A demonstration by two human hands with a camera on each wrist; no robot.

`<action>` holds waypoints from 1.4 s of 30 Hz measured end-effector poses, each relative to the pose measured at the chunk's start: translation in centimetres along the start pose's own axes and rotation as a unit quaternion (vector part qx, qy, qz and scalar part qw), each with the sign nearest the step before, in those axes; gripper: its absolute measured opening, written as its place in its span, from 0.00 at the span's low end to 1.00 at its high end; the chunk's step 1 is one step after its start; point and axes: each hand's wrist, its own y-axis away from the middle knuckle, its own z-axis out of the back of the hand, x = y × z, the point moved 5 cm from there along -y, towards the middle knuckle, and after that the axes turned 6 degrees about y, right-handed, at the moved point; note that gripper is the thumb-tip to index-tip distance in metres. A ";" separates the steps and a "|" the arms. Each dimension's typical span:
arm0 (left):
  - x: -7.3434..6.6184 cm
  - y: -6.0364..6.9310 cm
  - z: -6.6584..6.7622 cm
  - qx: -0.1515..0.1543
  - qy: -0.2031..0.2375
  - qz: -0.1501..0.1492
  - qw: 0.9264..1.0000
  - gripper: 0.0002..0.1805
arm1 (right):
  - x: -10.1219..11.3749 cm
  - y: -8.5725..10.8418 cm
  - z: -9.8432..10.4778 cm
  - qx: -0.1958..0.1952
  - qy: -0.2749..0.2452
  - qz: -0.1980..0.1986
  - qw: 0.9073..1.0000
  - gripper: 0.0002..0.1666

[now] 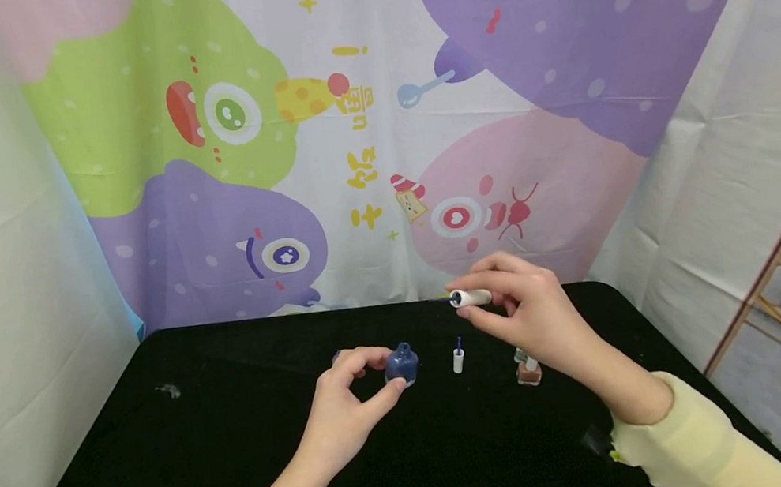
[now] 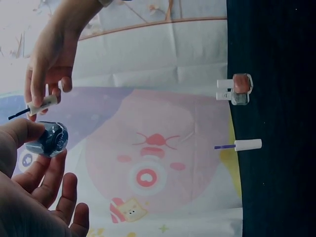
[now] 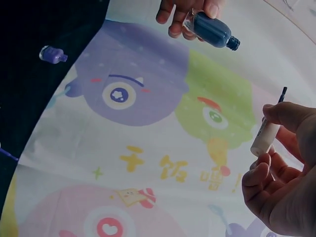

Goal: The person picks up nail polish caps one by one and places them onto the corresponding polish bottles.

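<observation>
Left hand (image 1: 346, 407): thumb and fingers pinch a dark blue polish bottle (image 1: 402, 364) by its sides. Bottle is raised above the table (image 1: 241, 450), roughly upright, threaded neck uncapped and bare.

Right hand (image 1: 536, 307): thumb and fingertips pinch a white brush cap (image 1: 473, 297), held higher than the bottle and to its right. Its dark brush points toward the person's left; brush and bottle neck are apart.

On the black-covered table: a second white cap (image 1: 458, 360) stands on its closed end, purple brush upward, between the bottle and a pair of capped bottles further right. Of the pair, one is reddish brown (image 1: 529, 373), the other grey-green (image 2: 240, 97); they stand just beside each other, white caps on. A purple bottle (image 3: 52, 55), uncapped and upright, shows in the right wrist view; in the head view the left hand hides most of it.

Surroundings: a cartoon-printed cloth (image 1: 392, 259) hangs behind the table. Both sleeves are pale yellow; right sleeve (image 1: 696, 433) reaches over the table's right side.
</observation>
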 end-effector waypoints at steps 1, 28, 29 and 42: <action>0.0 0.0 0.0 0.001 0.001 0.000 1.000 0.14 | 0.1 -0.1 0.0 0.000 0.001 0.005 1.000 0.14; -0.4 0.3 -0.5 0.014 0.006 0.005 1.000 0.15 | 1.9 -0.5 -0.1 0.028 0.088 0.135 0.987 0.18; -0.5 0.3 -0.5 0.015 0.007 0.004 1.000 0.15 | 1.9 -0.5 -0.1 0.025 0.092 0.140 0.986 0.18; -1.0 0.5 -0.7 0.022 0.012 -0.004 1.000 0.15 | 2.9 -0.3 -0.2 0.005 0.132 0.200 0.971 0.21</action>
